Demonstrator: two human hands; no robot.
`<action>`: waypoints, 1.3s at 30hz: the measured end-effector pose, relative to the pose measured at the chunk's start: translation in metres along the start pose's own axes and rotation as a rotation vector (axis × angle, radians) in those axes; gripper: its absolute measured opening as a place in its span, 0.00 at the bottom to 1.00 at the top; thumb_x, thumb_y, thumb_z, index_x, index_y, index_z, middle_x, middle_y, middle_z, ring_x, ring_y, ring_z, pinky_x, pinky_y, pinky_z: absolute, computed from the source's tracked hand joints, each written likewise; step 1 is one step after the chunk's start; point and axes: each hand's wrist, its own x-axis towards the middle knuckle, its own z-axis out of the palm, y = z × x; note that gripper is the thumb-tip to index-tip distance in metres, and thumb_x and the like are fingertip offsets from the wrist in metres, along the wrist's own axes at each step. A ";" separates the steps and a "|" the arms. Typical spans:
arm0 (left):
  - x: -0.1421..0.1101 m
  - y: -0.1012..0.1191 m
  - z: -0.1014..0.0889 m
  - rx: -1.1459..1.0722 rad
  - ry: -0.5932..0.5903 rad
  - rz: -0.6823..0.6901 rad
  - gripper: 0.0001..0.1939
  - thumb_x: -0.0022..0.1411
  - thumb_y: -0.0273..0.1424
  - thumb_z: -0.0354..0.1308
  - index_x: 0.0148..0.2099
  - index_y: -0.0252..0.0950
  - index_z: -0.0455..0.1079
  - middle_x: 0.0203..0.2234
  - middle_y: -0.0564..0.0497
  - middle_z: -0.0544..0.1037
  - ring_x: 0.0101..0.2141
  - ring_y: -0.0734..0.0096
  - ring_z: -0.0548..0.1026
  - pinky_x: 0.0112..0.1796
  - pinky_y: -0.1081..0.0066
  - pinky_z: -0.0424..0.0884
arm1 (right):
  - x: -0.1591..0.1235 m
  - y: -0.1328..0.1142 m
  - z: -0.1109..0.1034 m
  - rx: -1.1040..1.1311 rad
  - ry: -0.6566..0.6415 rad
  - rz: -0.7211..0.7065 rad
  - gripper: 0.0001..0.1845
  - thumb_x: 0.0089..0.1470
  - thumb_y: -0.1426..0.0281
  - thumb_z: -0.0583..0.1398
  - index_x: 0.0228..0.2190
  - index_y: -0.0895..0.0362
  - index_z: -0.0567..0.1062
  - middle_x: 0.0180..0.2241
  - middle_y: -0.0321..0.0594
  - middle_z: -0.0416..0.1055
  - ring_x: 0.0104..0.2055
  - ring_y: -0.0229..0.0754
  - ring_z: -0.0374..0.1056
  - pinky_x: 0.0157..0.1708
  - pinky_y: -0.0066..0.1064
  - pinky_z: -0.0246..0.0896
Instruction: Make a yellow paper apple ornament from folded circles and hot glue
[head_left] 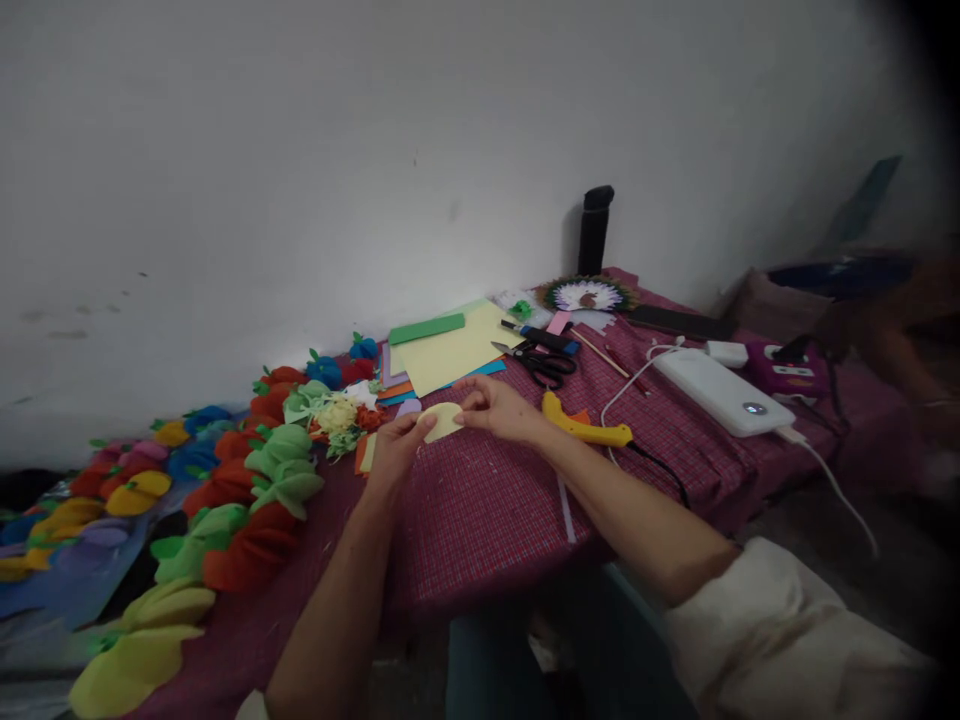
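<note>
Two bare hands on one small pale yellow piece, and that's where the action is: just above the near part of the checked tablecloth, close to the wearer's middle. The piece lies between the hands, flat-looking with a rounded edge, and it seems longer across than front to back, so that long axis runs roughly from hand to hand. The left hand has the left end, thumb laid on it; the right hand comes in at the right end, thumb and fingertips drawn close together on the edge. Neither hand is nearer, then: both are touching it, and both grips are narrow. Just beyond, a jumble of shredded paper blooms sits off to the left, with big pale yellow sheets behind and a green strip lying over them. To the right of those sheets come black-handled scissors, blades pointing left, and next to the right forearm there's a yellow glue gun lying on the cloth. Farther right, a white power bank with its cable, and over on the far left, a long crowd of colorful folded ornaments, red, green, blue and yellow, running toward the near edge.
</note>
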 end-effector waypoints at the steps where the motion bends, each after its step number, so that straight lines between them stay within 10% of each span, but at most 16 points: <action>1: 0.000 0.000 0.000 0.008 0.006 -0.001 0.14 0.43 0.40 0.62 0.30 0.34 0.74 0.19 0.55 0.72 0.21 0.77 0.67 0.25 0.76 0.62 | 0.000 0.000 0.001 0.017 0.002 -0.010 0.25 0.41 0.73 0.61 0.42 0.57 0.60 0.24 0.30 0.67 0.22 0.32 0.60 0.22 0.23 0.52; 39: -0.006 0.008 0.011 0.155 -0.102 0.114 0.09 0.48 0.36 0.60 0.26 0.34 0.70 0.19 0.55 0.70 0.22 0.78 0.65 0.25 0.77 0.61 | -0.004 -0.007 0.010 -0.019 0.029 -0.037 0.21 0.42 0.80 0.59 0.38 0.55 0.58 0.23 0.28 0.66 0.23 0.32 0.62 0.23 0.23 0.55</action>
